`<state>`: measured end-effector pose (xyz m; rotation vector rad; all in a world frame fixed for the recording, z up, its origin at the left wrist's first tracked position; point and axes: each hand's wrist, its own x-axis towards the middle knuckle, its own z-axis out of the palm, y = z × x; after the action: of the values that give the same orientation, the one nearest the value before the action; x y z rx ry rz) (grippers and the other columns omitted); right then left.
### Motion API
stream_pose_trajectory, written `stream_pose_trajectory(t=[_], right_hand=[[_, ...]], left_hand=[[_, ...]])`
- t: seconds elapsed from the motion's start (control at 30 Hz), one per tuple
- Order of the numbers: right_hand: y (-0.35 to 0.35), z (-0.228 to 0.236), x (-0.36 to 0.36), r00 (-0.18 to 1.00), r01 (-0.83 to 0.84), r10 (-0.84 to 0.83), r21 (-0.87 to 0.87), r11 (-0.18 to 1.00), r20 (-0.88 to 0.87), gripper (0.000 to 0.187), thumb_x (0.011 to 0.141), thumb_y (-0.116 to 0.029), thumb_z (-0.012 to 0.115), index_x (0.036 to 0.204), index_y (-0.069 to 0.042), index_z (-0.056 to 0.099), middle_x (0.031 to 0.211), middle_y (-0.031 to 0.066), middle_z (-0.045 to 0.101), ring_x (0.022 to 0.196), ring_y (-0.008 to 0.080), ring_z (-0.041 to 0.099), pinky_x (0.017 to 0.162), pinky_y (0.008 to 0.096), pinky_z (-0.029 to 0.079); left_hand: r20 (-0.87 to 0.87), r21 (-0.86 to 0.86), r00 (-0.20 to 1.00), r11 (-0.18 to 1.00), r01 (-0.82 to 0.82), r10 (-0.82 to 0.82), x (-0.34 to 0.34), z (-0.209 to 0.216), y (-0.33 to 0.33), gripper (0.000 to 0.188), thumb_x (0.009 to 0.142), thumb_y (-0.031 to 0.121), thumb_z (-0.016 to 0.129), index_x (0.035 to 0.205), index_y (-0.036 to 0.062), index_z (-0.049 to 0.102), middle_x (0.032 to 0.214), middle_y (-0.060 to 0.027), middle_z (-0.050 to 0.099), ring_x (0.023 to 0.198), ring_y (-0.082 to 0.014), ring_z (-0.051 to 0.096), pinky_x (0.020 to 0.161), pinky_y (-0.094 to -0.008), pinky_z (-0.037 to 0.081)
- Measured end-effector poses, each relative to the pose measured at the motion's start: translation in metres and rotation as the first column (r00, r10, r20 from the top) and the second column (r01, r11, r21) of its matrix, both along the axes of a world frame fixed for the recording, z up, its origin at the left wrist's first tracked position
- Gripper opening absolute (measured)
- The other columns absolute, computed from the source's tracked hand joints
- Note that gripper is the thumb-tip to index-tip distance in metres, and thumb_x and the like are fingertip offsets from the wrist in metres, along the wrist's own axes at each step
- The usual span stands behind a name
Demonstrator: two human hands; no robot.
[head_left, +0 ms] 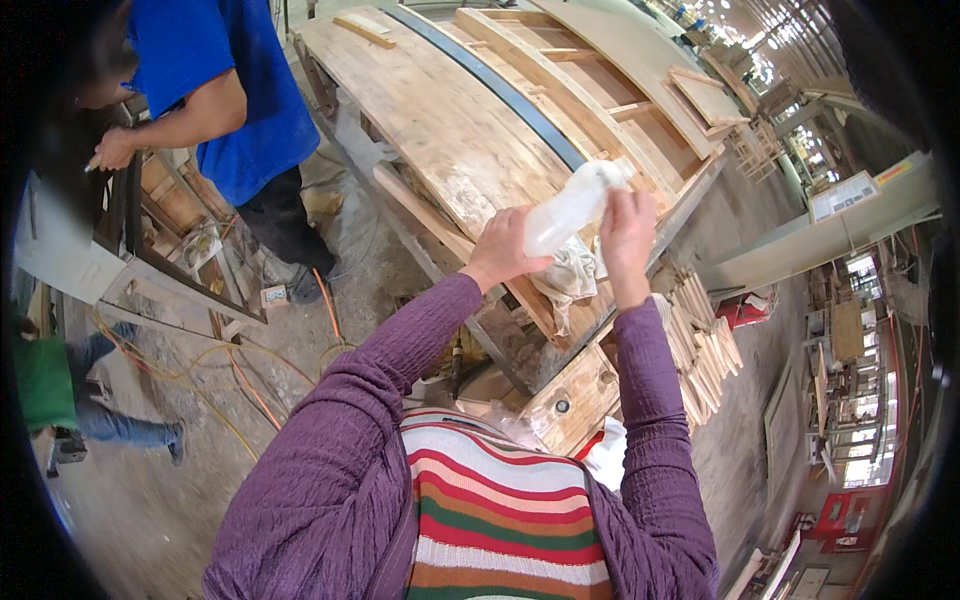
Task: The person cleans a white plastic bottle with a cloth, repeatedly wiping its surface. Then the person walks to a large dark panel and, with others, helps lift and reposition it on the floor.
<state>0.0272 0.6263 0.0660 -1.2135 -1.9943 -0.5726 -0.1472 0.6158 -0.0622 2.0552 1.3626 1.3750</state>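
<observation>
A translucent white plastic bottle [572, 212] is held up tilted over the near end of a wooden workbench, its neck end pointing up and right. My left hand [503, 245] is wrapped round the bottle's lower end. Curled at the neck end, my right hand [630, 230] grips there, its fingers slightly blurred, so I cannot make out whether a cap is under them. Beneath the bottle a crumpled whitish rag [570, 278] lies on the bench's near corner. A plywood panel [440, 110] spreads across the bench beyond my hands.
A dark blue-grey strip [490, 80] runs along the panel beside an open wooden frame [600, 75]. Thin wood sticks [700, 350] are piled at right. A co-worker in a blue shirt [225, 90] stands at left. Cords [245, 375] trail over the floor.
</observation>
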Motion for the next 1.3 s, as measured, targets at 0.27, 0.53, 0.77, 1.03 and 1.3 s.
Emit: stream_pose_trajectory(t=[0.27,0.53,0.77,1.03,1.3], right_hand=[[0.014,0.002,0.011,0.904,-0.250,0.204,-0.077,0.965,-0.375,0.010,0.084,0.001,0.065,0.093,-0.005,0.066,0.082,0.0125,0.053,0.079,0.0313,0.055,0.067,0.0394,0.046],[0.003,-0.020,0.003,0.905,-0.398,0.375,-0.090,0.913,-0.199,0.014,0.084,0.000,0.066,0.096,-0.007,0.067,0.082,0.0130,0.052,0.080,0.0338,0.054,0.069,0.0414,0.046],[0.028,0.001,0.009,0.917,-0.272,0.268,0.029,0.962,-0.295,0.018,0.080,-0.001,0.068,0.096,-0.010,0.068,0.086,0.0100,0.056,0.088,0.0318,0.056,0.070,0.0421,0.048],[0.020,-0.016,0.007,0.890,-0.286,0.271,0.013,0.958,-0.367,0.018,0.077,-0.003,0.070,0.094,-0.007,0.069,0.087,0.0121,0.057,0.088,0.0327,0.057,0.074,0.0408,0.050],[-0.012,-0.060,0.001,0.902,-0.408,0.359,-0.203,0.890,-0.241,0.023,0.082,0.001,0.069,0.104,-0.008,0.068,0.104,0.0098,0.060,0.099,0.0304,0.061,0.079,0.0377,0.054]], left_hand=[[0.140,-0.139,0.985,0.983,0.120,-0.101,-0.008,-0.001,0.003,0.085,0.068,0.037,0.084,0.133,0.0004,0.044,0.122,-0.0218,0.055,0.114,-0.0381,0.054,0.097,-0.0452,0.047],[0.108,-0.129,0.993,0.990,0.059,-0.045,-0.011,-0.009,0.016,0.084,0.068,0.034,0.085,0.132,0.0016,0.042,0.119,-0.0209,0.055,0.110,-0.0384,0.057,0.091,-0.0463,0.050],[0.106,-0.091,0.992,0.993,0.071,-0.061,-0.008,-0.006,0.014,0.077,0.070,0.029,0.085,0.130,0.0031,0.045,0.118,-0.0199,0.057,0.110,-0.0366,0.058,0.091,-0.0464,0.049],[0.095,-0.116,0.993,0.990,0.081,-0.070,-0.004,-0.004,0.007,0.077,0.072,0.031,0.085,0.132,0.0053,0.045,0.121,-0.0198,0.057,0.114,-0.0369,0.057,0.092,-0.0470,0.048],[0.092,0.025,0.986,0.990,0.139,-0.141,-0.001,-0.001,0.007,0.085,0.076,0.031,0.081,0.143,0.0045,0.037,0.126,-0.0222,0.053,0.117,-0.0397,0.052,0.096,-0.0479,0.046]])
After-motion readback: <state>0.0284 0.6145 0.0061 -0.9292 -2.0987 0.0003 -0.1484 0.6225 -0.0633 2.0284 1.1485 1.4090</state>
